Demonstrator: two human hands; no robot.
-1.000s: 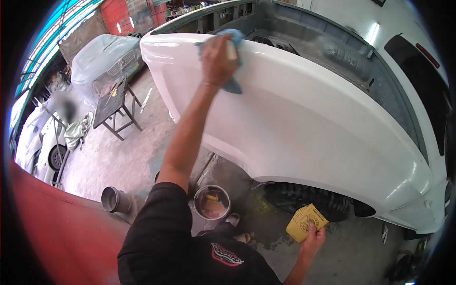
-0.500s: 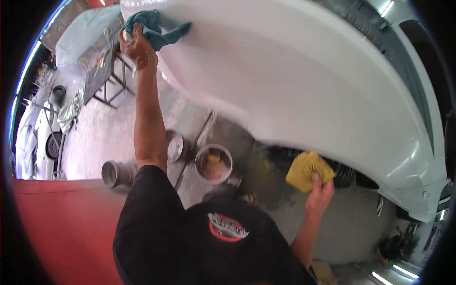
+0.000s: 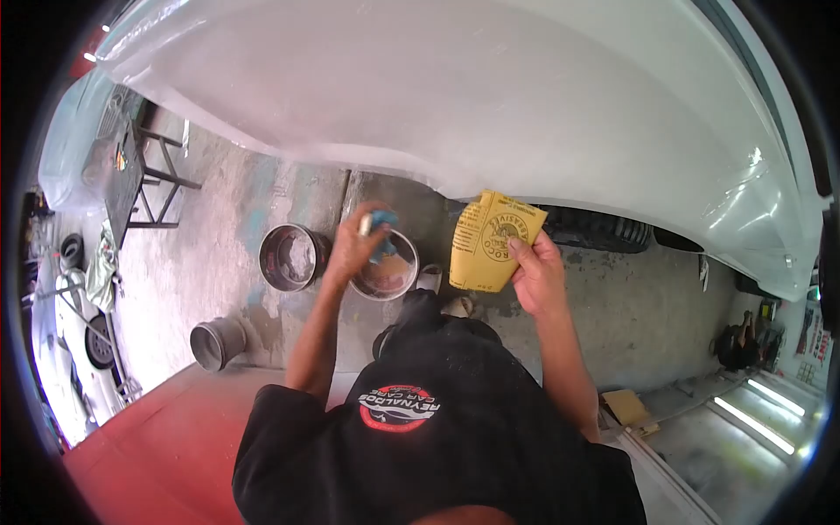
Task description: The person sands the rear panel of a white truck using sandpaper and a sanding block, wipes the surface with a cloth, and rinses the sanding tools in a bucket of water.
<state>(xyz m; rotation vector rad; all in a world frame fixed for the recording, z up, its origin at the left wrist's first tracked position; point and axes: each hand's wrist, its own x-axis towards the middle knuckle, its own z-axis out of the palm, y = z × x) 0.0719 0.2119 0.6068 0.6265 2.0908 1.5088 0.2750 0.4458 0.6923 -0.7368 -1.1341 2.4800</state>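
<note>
My left hand [image 3: 352, 247] is closed on a crumpled blue cloth [image 3: 382, 224], with a small whitish piece showing between the fingers. It hovers over or beside the rim of a bucket of cloudy water [image 3: 385, 278]; whether they touch I cannot tell. In my right hand [image 3: 541, 278] is a folded sheet of yellow sandpaper [image 3: 494, 245], its printed backing facing me and the thumb pressed on it. Beyond both hands stretches a whitish car body panel [image 3: 394, 96], and neither hand touches it.
A second bucket [image 3: 291, 260] and a grey pot [image 3: 219, 343] stand on the concrete floor to the left. A red panel [image 3: 166, 429] lies near my left side. A metal stand [image 3: 157, 179] is farther left, and a tyre [image 3: 604, 229] shows under the car.
My left hand has come down from the car panel to the bucket with the blue cloth. The sandpaper has moved left and up in view, turning its print toward me.
</note>
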